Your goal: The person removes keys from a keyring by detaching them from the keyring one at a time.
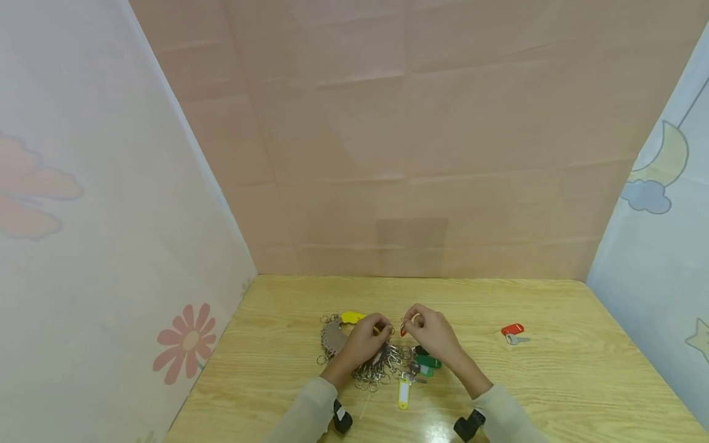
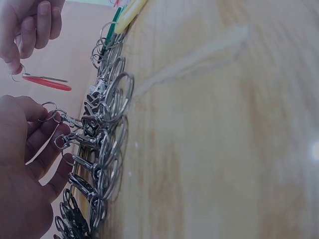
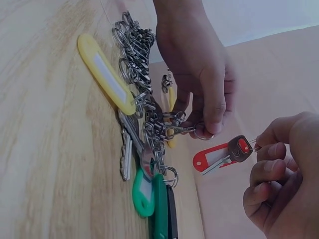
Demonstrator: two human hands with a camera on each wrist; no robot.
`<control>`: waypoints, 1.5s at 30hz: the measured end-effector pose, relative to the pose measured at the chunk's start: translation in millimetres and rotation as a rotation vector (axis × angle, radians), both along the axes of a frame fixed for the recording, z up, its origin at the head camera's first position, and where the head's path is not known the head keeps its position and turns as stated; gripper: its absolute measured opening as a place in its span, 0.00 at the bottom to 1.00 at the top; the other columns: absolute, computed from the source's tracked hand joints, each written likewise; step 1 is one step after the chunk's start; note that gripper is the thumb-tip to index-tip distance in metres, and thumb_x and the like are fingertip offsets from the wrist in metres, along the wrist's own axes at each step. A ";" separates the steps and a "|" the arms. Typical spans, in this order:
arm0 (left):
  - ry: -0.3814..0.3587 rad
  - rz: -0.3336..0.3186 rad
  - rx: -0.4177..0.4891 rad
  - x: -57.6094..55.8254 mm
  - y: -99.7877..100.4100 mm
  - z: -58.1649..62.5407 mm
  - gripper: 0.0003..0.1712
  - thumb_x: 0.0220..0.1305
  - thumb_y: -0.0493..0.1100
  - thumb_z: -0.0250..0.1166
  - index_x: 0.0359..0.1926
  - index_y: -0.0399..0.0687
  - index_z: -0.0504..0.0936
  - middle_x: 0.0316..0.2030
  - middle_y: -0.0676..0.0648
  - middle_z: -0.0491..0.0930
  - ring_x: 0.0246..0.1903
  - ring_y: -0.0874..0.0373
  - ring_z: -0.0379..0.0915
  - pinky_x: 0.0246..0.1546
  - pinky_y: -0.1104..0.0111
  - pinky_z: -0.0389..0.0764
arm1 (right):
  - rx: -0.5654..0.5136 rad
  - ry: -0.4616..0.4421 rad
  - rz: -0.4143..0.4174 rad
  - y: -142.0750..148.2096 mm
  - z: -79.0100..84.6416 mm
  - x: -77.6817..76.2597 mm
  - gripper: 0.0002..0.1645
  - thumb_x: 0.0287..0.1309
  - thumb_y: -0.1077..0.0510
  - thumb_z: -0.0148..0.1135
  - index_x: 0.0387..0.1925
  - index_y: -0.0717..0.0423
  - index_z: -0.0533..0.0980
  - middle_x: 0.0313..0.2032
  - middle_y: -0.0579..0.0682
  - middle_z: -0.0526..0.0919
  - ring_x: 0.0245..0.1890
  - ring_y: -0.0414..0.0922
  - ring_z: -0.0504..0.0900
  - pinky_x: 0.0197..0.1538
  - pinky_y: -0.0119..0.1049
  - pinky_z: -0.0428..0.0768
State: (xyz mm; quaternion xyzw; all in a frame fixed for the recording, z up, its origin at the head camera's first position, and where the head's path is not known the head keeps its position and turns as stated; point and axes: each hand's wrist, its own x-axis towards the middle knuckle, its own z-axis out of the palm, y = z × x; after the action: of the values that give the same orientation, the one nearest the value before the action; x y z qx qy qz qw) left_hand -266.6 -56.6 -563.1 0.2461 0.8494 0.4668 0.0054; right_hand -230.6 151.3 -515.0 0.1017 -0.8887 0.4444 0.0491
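Observation:
My left hand (image 1: 362, 339) pinches a split ring (image 3: 204, 132) at the end of a metal snap clip (image 3: 174, 130). That clip is joined to a round key holder (image 1: 333, 335) with a yellow part (image 1: 351, 317) and several clips and rings around its rim. Just to the right, my right hand (image 1: 434, 332) pinches a small ring between thumb and forefinger. From it hang a red key tag (image 3: 202, 160) and a key with a dark head (image 3: 239, 148), held up in the air. The two hands are close together but apart.
Beside the holder lie a yellow key tag (image 1: 404, 394), green tags (image 1: 429, 362), a black tag (image 3: 172, 209) and keys (image 3: 125, 154). Farther right on the wooden table (image 1: 581, 381) is another red tag (image 1: 512, 329) with a key (image 1: 517, 339). Covered walls stand behind and at both sides.

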 end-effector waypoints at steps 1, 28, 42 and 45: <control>0.002 -0.002 0.002 -0.3 0.0 -0.1 0.07 0.81 0.45 0.61 0.48 0.51 0.85 0.41 0.54 0.85 0.38 0.70 0.78 0.44 0.72 0.83 | 0.000 0.001 0.000 0.7 0.7 0.0 0.03 0.74 0.58 0.63 0.40 0.48 0.82 0.12 0.41 0.66 0.11 0.35 0.57 0.18 0.27 0.57; 0.018 0.009 -0.008 1.1 -3.9 -0.1 0.07 0.81 0.45 0.61 0.48 0.52 0.85 0.42 0.53 0.85 0.39 0.69 0.78 0.44 0.71 0.83 | 0.005 0.054 -0.015 22.7 19.5 5.8 0.03 0.74 0.58 0.64 0.44 0.51 0.82 0.13 0.42 0.65 0.12 0.36 0.58 0.20 0.29 0.59; 0.024 0.011 -0.013 2.9 -5.9 -0.6 0.06 0.81 0.45 0.61 0.48 0.53 0.85 0.43 0.54 0.85 0.40 0.68 0.78 0.45 0.71 0.83 | 0.009 0.086 -0.047 37.9 28.0 10.7 0.05 0.74 0.58 0.64 0.46 0.54 0.83 0.14 0.41 0.66 0.14 0.34 0.58 0.21 0.30 0.60; 0.022 0.006 -0.006 2.9 -6.1 -0.4 0.06 0.81 0.45 0.61 0.49 0.52 0.84 0.43 0.54 0.85 0.40 0.68 0.78 0.45 0.71 0.83 | 0.011 0.098 -0.049 41.9 29.2 11.5 0.06 0.74 0.58 0.64 0.46 0.55 0.83 0.15 0.41 0.66 0.14 0.34 0.58 0.21 0.30 0.60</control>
State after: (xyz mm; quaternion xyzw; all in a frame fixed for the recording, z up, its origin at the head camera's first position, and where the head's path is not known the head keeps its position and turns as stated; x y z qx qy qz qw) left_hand -263.6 -62.7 -563.5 0.2484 0.8516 0.4616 -0.0046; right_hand -219.2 193.2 -485.8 0.1019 -0.8900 0.4324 0.1027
